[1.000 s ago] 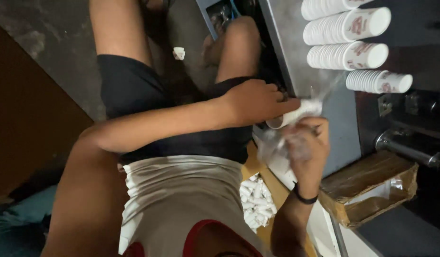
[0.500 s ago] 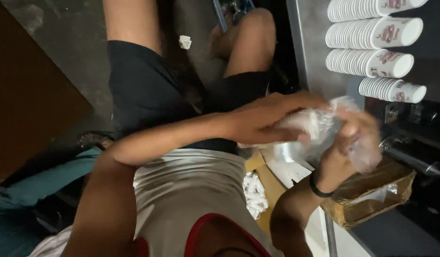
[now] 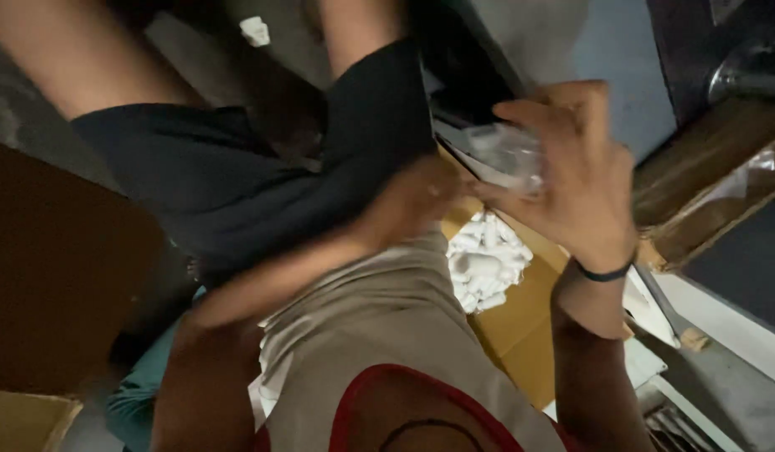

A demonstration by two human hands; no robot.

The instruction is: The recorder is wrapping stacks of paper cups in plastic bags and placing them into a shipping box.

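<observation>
A cardboard box (image 3: 513,326) below holds crumpled white pieces (image 3: 484,264); another open cardboard box (image 3: 697,197) rests on the counter (image 3: 739,318).

A crumpled clear plastic bag (image 3: 506,157) sits bunched against the palm of the right hand (image 3: 571,176), blurred by motion. Its film looks whitish and wrinkled, held above the brown cardboard box.

Right hand (image 3: 571,180) hemmed by wooden box (image 3: 697,197) rightward; open cardboard box (image 3: 521,326) beneath, free room above it.
</observation>
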